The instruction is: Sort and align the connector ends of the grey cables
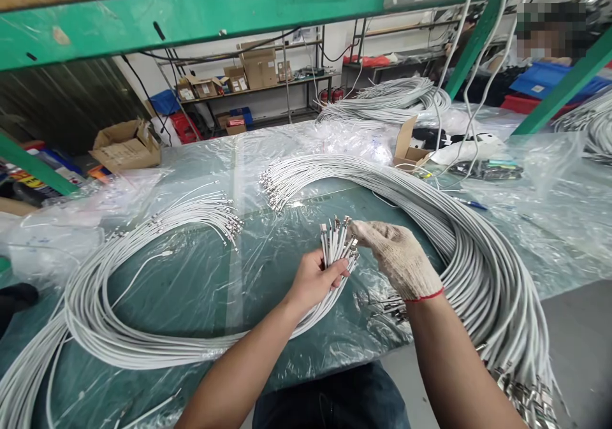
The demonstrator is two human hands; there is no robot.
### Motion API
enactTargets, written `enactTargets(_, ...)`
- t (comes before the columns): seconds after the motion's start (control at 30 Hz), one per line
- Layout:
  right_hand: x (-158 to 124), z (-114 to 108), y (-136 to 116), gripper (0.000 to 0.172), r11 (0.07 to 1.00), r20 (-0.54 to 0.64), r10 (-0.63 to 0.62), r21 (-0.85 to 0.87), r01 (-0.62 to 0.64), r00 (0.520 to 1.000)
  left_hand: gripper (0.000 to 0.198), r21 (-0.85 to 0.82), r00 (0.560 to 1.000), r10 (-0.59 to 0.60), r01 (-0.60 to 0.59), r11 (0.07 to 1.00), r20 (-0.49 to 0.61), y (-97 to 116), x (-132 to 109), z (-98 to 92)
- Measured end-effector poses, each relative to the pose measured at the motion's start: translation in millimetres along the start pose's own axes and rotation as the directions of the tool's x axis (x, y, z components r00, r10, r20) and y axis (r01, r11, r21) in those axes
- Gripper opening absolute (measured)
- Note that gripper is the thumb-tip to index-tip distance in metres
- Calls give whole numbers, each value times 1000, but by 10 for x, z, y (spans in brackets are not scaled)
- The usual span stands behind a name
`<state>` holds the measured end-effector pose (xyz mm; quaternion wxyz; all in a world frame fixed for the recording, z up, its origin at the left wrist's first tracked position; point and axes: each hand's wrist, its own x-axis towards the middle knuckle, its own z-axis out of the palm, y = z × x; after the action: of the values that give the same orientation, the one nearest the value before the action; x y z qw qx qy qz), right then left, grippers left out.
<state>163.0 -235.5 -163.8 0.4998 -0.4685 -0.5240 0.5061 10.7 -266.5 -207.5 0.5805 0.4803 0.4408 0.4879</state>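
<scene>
My bare left hand is closed around the end of a bundle of white cables, just below their metal connectors. The connector ends point up and away from me. My right hand, in a knitted glove with a red cuff, has its fingers pinched at the right edge of these connectors. Whether one connector sits between those fingertips is too small to make out. From my left hand the bundle curves left across the table, its other ends lying fanned out at the left middle.
A thicker bundle of white cables arcs over the right side and hangs off the table's front edge. Plastic film covers the green tabletop. A small open carton and a blue pen lie behind. A green beam crosses above. Another person is at the far right.
</scene>
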Motion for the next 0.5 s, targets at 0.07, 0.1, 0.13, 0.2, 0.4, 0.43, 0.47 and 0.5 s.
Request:
enactTargets(0.07,-1,24,20,47,997,-23,37,69,-35,999,35,13,1000,7,-7,1000,4,0,-6,4)
enactTargets(0.1,-6,36,27,47,993,-39,68,98,-64,997,35,19,1000,10,-10,1000,4,0,-10,4)
enactTargets(0.13,-13,47,31,48,988,-48,101,120,-95,994,35,28,1000,11,-11,1000,6,0,-14,3)
enactTargets(0.2,-27,63,27,49,981,-39,143,138,-136,989,35,44,1000,8,-9,999,16,0,-20,-5)
enactTargets(0.4,14,-25,65,46,995,-80,89,-30,-92,993,29,37,997,59,-57,998,-42,-40,36,-63)
enactTargets(0.43,33,-63,98,48,991,-95,72,-109,-82,993,28,63,993,86,-81,995,-80,-50,51,-74)
enactTargets(0.47,54,-104,135,50,972,-103,39,-225,-62,994,28,90,988,105,-95,991,-112,-55,64,-83)
enactTargets(0.5,74,-144,174,50,930,-102,0,-365,-37,995,29,105,985,110,-97,990,-131,-57,72,-89)
